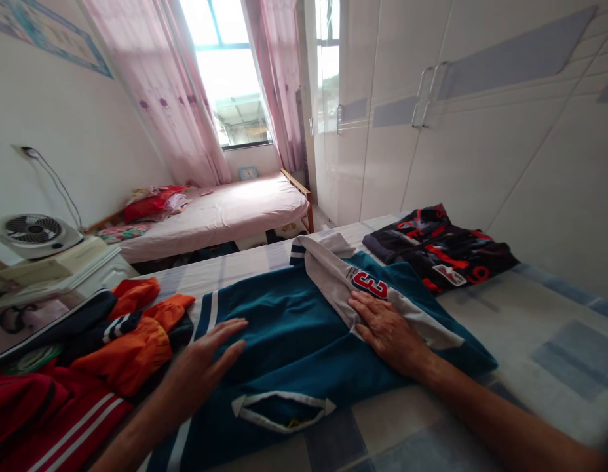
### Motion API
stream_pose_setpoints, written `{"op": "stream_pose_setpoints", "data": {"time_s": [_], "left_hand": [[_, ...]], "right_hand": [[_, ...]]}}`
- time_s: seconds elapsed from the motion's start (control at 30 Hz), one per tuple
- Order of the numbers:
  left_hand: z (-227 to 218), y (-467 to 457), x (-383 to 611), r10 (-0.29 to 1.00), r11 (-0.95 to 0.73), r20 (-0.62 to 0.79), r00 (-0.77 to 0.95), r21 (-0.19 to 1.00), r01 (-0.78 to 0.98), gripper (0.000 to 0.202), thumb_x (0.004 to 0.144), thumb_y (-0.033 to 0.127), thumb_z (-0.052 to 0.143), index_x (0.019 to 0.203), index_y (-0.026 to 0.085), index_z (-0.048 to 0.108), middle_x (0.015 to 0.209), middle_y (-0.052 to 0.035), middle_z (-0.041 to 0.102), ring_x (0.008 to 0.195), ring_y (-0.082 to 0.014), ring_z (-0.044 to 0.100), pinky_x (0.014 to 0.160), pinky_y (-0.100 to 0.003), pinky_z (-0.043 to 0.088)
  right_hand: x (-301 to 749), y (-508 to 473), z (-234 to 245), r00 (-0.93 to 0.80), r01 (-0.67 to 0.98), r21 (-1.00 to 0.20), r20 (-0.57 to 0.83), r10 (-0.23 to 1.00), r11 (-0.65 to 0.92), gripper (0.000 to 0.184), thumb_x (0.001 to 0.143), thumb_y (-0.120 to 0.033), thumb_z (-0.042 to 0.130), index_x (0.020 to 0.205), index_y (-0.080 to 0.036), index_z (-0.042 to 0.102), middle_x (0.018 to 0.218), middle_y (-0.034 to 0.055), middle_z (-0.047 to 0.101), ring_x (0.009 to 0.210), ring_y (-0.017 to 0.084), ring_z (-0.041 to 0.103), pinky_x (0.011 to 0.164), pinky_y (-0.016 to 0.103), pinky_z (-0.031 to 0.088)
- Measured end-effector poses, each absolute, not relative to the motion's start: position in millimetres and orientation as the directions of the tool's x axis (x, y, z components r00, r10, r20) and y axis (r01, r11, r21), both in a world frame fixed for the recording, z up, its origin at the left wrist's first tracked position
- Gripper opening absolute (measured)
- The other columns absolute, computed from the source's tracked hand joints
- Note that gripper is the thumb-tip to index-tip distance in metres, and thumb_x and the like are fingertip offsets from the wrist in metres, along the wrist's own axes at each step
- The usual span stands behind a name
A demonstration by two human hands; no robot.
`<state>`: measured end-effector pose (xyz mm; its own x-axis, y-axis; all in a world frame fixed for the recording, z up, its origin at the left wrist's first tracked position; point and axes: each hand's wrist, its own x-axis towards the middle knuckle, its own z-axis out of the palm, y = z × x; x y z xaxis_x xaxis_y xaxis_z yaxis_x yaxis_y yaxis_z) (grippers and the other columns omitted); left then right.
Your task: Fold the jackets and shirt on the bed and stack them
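Note:
A teal and white jacket (284,328) lies spread on the bed, with a pocket slit edged in white near me and striped ribbing at its left hem. One pale sleeve is laid across its body, beside a red and navy number patch (371,285). My right hand (390,331) rests flat on that sleeve, fingers stretched out. Above the left part of the jacket my left hand (210,360) is held with fingers and thumb apart, holding nothing; it looks slightly blurred.
A folded black and red garment (441,252) lies beyond the jacket. To the left are orange clothes (132,334) and a red striped garment (58,419). A fan (33,229) stands behind them. White wardrobes (397,151) flank the bed; another bed (225,216) is under the window.

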<state>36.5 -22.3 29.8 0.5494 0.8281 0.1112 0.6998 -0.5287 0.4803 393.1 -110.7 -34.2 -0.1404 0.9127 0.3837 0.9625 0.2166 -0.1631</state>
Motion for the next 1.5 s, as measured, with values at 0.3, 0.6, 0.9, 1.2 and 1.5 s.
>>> {"op": "stream_pose_setpoints", "data": {"time_s": [0.3,0.6,0.9,1.2,1.5], "left_hand": [[38,118,196,0.872,-0.478,0.216,0.438,0.562,0.675,0.057,0.075,0.029,0.059,0.129,0.012,0.049,0.132,-0.0157,0.053,0.108,-0.0255,0.06,0.089,-0.034,0.048],[39,139,236,0.844,-0.498,0.464,0.27,0.489,0.717,0.017,0.076,0.021,0.052,0.089,0.02,0.064,0.082,-0.0052,0.068,0.084,-0.0224,0.064,0.078,-0.033,0.049],[83,48,86,0.238,-0.773,0.876,0.419,-0.09,0.627,0.018,0.079,0.019,0.059,0.096,0.02,0.054,0.102,-0.0061,0.061,0.102,-0.0219,0.057,0.093,-0.04,0.044],[24,-26,10,0.404,-0.751,0.672,0.62,-0.144,0.645,0.009,0.084,0.014,0.052,0.093,0.017,0.054,0.094,-0.0067,0.058,0.085,-0.0178,0.06,0.072,-0.028,0.049],[4,-87,-15,0.393,-0.796,0.529,0.752,-0.215,0.567,0.018,0.085,0.009,0.045,0.091,0.018,0.059,0.09,-0.0059,0.061,0.079,-0.017,0.058,0.073,-0.029,0.048]], "right_hand": [[393,-113,-33,-0.108,0.951,-0.231,0.372,0.922,0.204,0.048,0.088,-0.028,0.045,0.135,-0.021,0.045,0.145,0.005,0.039,0.133,0.022,0.035,0.109,0.043,0.031],[392,-113,-28,-0.107,0.95,-0.234,0.373,0.922,0.205,0.048,0.087,-0.024,0.048,0.134,-0.02,0.044,0.144,0.0057,0.04,0.131,0.021,0.037,0.108,0.041,0.032],[394,-124,-13,-0.03,0.964,-0.135,0.803,0.595,0.231,0.04,0.085,-0.015,0.046,0.125,-0.018,0.045,0.132,0.0121,0.049,0.13,0.023,0.036,0.105,0.043,0.031],[416,-126,-4,0.032,0.99,-0.128,0.639,0.769,0.066,0.011,0.082,-0.016,0.046,0.084,-0.019,0.056,0.091,0.0073,0.063,0.092,0.023,0.055,0.086,0.039,0.036],[427,-179,-15,-0.202,0.977,0.039,0.49,0.848,0.21,0.019,0.08,-0.009,0.045,0.089,-0.019,0.059,0.098,0.0073,0.063,0.097,0.021,0.056,0.084,0.034,0.041]]}}
